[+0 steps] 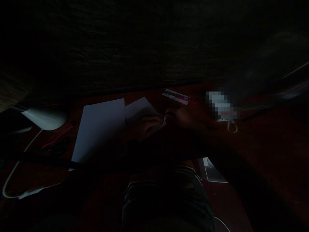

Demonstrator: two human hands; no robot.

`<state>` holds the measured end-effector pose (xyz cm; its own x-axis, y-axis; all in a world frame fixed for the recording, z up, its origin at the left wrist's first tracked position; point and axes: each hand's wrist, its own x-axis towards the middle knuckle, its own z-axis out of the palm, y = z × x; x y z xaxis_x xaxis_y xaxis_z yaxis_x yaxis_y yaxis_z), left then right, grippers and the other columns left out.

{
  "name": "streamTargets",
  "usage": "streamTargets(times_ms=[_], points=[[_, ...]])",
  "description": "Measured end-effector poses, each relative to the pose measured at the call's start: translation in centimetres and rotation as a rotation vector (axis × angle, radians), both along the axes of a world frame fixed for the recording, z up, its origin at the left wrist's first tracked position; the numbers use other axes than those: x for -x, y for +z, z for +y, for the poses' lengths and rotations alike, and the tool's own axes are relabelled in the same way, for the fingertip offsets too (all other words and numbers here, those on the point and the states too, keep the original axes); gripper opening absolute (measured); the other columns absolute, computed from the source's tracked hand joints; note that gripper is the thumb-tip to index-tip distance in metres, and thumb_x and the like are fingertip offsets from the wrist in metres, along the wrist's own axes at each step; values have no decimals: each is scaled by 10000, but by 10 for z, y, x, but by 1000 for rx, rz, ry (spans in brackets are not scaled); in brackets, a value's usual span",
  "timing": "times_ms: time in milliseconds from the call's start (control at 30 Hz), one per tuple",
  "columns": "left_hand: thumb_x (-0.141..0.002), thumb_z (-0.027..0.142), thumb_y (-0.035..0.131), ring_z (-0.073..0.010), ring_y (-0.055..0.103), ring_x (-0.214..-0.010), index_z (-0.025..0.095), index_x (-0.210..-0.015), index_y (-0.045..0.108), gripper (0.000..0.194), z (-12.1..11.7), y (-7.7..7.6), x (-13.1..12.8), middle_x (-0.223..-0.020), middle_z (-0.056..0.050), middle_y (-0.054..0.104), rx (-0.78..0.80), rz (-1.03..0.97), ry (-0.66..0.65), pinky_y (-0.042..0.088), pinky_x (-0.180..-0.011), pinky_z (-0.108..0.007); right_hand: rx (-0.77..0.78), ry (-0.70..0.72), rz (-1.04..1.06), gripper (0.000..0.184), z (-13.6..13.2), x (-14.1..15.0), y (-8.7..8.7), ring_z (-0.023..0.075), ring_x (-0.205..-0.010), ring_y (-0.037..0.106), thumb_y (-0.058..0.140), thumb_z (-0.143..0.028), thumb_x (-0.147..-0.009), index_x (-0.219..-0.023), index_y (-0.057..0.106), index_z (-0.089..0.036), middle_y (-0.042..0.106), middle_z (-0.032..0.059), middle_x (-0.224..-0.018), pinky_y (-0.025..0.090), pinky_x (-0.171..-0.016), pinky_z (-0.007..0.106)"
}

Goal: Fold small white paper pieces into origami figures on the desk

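The view is very dark. A small white sheet of paper [142,108] lies on the dark reddish table. Over its lower right part is my left hand [148,123], its fingers bent and pressed together on the paper. At the sheet's right end, my right hand [179,116] pinches the edge, where a pale tip of paper shows between the two hands. Shadow hides the thumbs in part. To the left, a larger white sheet [101,125] lies flat beside the small one.
Beyond my hands lies a pale strip with a red object [175,96]. A blurred-out pale item [220,104] with a looped cord sits at right. On the left are a white lamp-like object [45,119] with a cord and a red item [58,135]. A dark wall backs the table.
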<state>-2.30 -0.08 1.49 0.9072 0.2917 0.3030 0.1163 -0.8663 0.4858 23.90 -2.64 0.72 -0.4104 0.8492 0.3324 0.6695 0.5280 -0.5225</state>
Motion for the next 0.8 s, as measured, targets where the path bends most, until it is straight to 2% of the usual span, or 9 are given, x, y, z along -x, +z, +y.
streamTargets(times_ms=[433, 800], points=[[-903, 97, 551, -310, 580, -1383, 190, -1240, 726, 391, -1, 5, -1, -1533, -144, 547, 40, 49, 41, 504, -1157, -491, 35, -90, -89, 177, 0, 9, 3, 244, -1038, 632, 593, -189, -999, -1003, 769, -173, 704, 113, -1100, 467, -925, 357], [-895, 89, 541, -298, 580, -1399, 208, -1274, 707, 430, 3, -1, 4, -1541, -127, 575, 39, 43, 52, 488, -1175, -515, 104, -165, -118, 193, -1, 17, 9, 247, -1064, 648, 598, -189, -1010, -1052, 786, -177, 712, 124, -1145, 480, -938, 359]])
